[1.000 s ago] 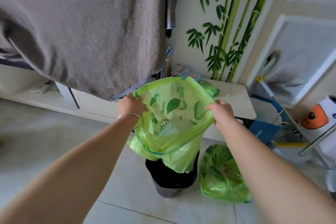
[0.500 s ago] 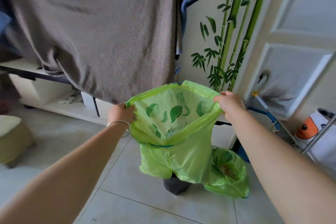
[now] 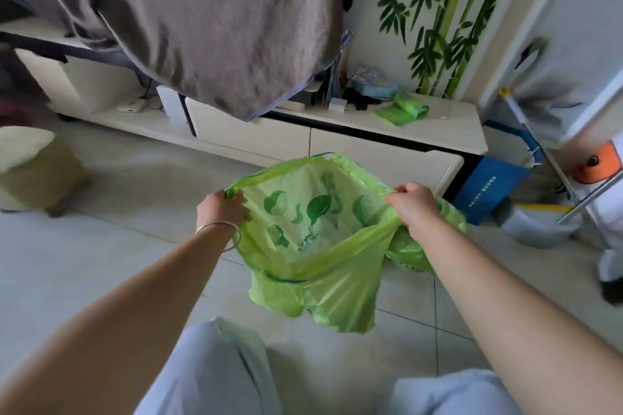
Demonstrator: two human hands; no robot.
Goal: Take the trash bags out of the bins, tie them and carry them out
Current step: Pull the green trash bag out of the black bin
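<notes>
A light green trash bag printed with dark green leaf shapes hangs in the air with its mouth spread wide. My left hand grips the left side of its rim and my right hand grips the right side. Its bottom dangles above the tiled floor, just past my knees. A second green bag, full and lying on the floor, shows partly behind the held one, under my right wrist. No bin is in view; the held bag covers the spot where it stood.
A low white cabinet runs along the wall, with a roll of green bags on top. A grey blanket hangs above it. A pale stool stands at left. A blue box and mop gear crowd the right.
The view has tilted down and pulled back; my knees now show. The bag hangs lower in the frame and the black bin beneath it is no longer visible.
</notes>
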